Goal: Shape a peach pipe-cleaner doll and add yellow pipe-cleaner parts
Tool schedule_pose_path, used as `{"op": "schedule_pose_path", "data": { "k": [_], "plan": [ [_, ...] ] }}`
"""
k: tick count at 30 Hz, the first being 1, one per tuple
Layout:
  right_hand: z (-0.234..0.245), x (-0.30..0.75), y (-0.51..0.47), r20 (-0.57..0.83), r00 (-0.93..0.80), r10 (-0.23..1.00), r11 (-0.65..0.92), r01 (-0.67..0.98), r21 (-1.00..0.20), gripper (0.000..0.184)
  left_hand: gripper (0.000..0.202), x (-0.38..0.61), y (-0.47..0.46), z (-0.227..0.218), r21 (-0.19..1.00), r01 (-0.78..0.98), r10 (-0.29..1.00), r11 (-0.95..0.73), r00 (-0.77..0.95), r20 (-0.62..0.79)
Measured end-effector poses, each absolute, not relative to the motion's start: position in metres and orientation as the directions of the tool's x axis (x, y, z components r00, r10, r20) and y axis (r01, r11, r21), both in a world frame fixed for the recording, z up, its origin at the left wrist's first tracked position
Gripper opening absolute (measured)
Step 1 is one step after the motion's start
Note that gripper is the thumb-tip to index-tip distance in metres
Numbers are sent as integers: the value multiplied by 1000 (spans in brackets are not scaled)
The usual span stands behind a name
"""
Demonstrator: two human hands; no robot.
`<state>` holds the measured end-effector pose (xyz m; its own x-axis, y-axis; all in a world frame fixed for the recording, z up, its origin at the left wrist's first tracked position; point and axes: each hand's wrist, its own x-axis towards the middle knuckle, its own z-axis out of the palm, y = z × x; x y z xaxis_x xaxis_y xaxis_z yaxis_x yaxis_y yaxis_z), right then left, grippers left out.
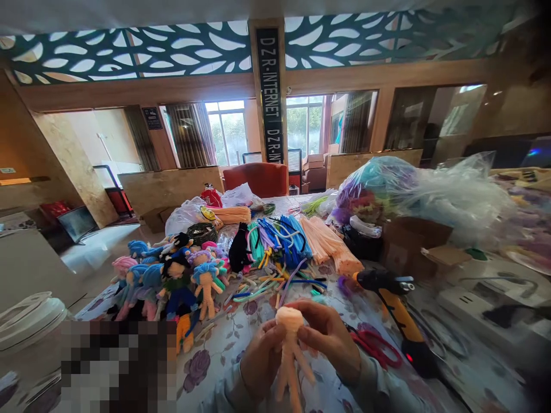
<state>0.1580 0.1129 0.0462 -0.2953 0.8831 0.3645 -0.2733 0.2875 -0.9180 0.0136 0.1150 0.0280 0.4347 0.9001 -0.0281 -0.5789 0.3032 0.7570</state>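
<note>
Flower-patterned cloth point(228, 353) lies beneath the peach doll point(291, 344), pinched at head and upper body, near the middle, by left hand point(262, 355) and right hand point(329, 332), probably for steadiness, with red-handled scissors point(368, 339) lying handy on the right.

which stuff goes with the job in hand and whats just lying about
Likely for the job:
peach figure, held by left hand and right hand
peach pipe cleaners
glue gun
red scissors

Apparently just there:
cardboard box
white tub
red chair
</note>
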Motion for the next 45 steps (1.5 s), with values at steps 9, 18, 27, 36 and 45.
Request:
{"op": "schedule_pose_path", "data": {
  "k": [9, 18, 27, 36, 45],
  "plan": [
    [48, 155, 111, 359, -267, 894, 273, -311, -910, 37, 28, 14, 113, 31, 793, -547, 907, 267, 422, -14],
    [47, 159, 108, 356, -274, 893, 286, -264, -921, 42, 21, 13, 113, 24, 770, -584, 927, 256, 374, -24],
    [44, 159, 111, 418, -229, 879, 384, -180, -906, 42, 23, 14, 109, 38, 789, -553, 908, 266, 418, -13],
    [45, 160, 109, 417, -241, 877, 377, -195, -906, 45, 22, 15, 109, 43, 797, -548, 893, 254, 449, 24],
    [41, 158, 113, 478, -187, 858, 449, -179, -875, 38, 27, 15, 111, 37, 841, -490, 876, 230, 480, 40]
  ]
}}
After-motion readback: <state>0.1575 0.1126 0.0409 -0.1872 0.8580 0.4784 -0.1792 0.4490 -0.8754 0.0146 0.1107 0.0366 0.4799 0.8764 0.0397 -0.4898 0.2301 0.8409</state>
